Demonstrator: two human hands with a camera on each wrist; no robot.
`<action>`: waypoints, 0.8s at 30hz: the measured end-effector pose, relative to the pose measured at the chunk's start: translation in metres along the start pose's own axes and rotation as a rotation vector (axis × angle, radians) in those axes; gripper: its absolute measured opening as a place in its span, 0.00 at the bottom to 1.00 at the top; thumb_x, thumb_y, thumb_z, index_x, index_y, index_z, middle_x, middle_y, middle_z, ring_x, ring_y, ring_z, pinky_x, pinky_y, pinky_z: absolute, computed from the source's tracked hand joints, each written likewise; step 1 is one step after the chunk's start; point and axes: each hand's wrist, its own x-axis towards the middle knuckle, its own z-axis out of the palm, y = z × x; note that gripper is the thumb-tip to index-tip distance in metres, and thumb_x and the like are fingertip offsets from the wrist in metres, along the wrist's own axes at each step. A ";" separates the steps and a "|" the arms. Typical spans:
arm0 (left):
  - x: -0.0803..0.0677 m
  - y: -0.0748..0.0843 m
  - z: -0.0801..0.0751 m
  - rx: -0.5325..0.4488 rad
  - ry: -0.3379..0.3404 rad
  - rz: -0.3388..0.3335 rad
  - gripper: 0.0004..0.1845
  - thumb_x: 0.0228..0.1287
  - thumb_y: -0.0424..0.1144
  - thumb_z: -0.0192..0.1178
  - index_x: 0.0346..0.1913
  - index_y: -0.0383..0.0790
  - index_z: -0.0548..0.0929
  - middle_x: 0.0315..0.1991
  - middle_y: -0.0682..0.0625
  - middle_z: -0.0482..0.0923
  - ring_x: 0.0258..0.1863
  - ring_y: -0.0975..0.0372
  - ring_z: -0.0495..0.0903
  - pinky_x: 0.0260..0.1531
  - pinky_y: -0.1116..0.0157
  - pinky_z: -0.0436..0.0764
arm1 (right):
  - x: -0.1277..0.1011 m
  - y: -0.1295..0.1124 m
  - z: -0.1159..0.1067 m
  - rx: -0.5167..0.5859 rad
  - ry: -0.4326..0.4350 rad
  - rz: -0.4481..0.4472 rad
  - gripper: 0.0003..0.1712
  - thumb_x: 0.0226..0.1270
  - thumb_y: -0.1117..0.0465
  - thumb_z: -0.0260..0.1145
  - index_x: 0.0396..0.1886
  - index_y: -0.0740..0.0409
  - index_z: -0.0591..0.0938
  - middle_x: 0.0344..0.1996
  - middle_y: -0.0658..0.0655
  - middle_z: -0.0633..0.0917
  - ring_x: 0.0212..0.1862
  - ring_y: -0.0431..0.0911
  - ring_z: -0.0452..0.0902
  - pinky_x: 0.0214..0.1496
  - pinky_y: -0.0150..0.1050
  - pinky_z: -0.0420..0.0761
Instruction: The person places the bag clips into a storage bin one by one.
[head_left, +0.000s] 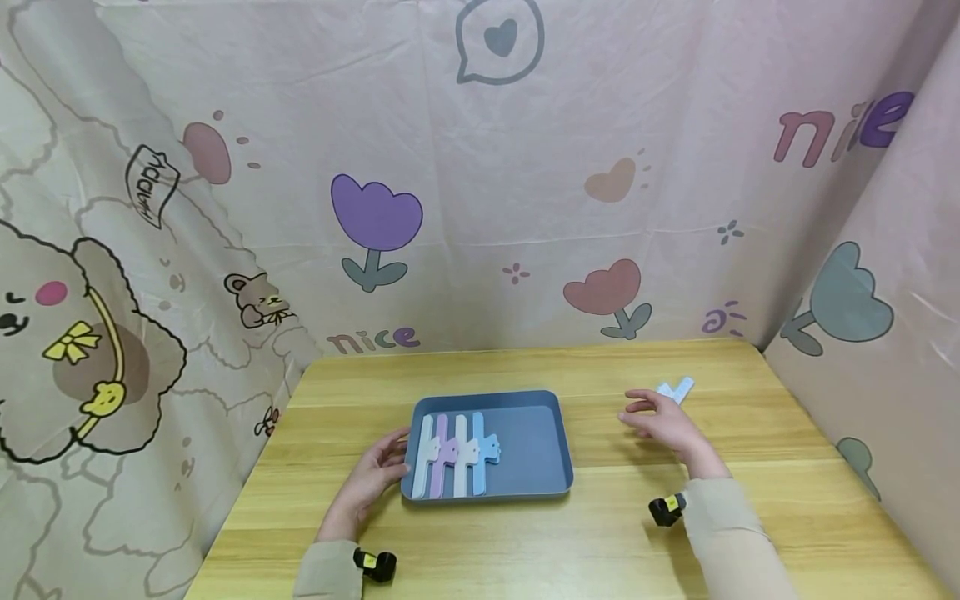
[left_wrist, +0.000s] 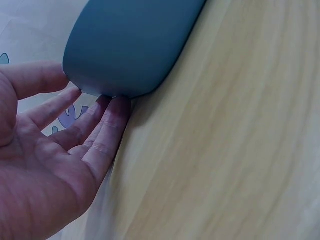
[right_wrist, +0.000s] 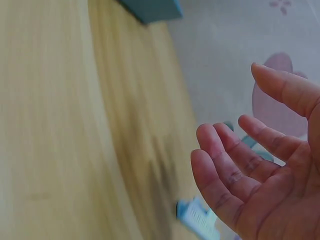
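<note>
We judge the blue tray (head_left: pixel 540 446) light, rigid, smooth; best gripped at its rim. Left hand (head_left: pixel 375 475) spread, fingertips touching its corner; right hand (head_left: pixel 660 421) relaxed, empty, near white clips (head_left: pixel 675 389).

On a wooden table (head_left: pixel 600 533) sits a blue tray (head_left: pixel 536 442) holding four flat clips (head_left: pixel 457 454), white, purple, white and blue, side by side. The left hand (head_left: pixel 375 475) touches the tray's left edge. The right hand (head_left: pixel 660 421) hovers with relaxed fingers just beside a white clip (head_left: pixel 677 388).
</note>
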 end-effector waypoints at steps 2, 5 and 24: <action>0.000 0.000 0.000 -0.005 -0.006 -0.001 0.35 0.59 0.18 0.56 0.71 0.34 0.65 0.63 0.32 0.68 0.57 0.44 0.73 0.51 0.53 0.78 | 0.002 0.007 -0.008 0.000 0.006 0.009 0.39 0.68 0.58 0.66 0.70 0.73 0.61 0.59 0.75 0.71 0.47 0.59 0.78 0.48 0.49 0.81; 0.000 0.000 0.000 -0.007 -0.015 -0.001 0.35 0.59 0.18 0.56 0.72 0.33 0.64 0.63 0.31 0.67 0.57 0.44 0.72 0.51 0.53 0.78 | 0.004 0.016 -0.018 0.015 0.022 0.032 0.39 0.69 0.59 0.65 0.70 0.73 0.60 0.59 0.74 0.71 0.47 0.57 0.79 0.46 0.47 0.82; 0.002 -0.002 -0.002 -0.004 -0.042 0.017 0.36 0.59 0.19 0.55 0.72 0.32 0.62 0.63 0.29 0.66 0.57 0.43 0.72 0.49 0.58 0.79 | 0.017 0.040 -0.060 0.152 0.088 0.110 0.49 0.70 0.62 0.63 0.78 0.65 0.43 0.74 0.73 0.49 0.46 0.43 0.79 0.48 0.39 0.81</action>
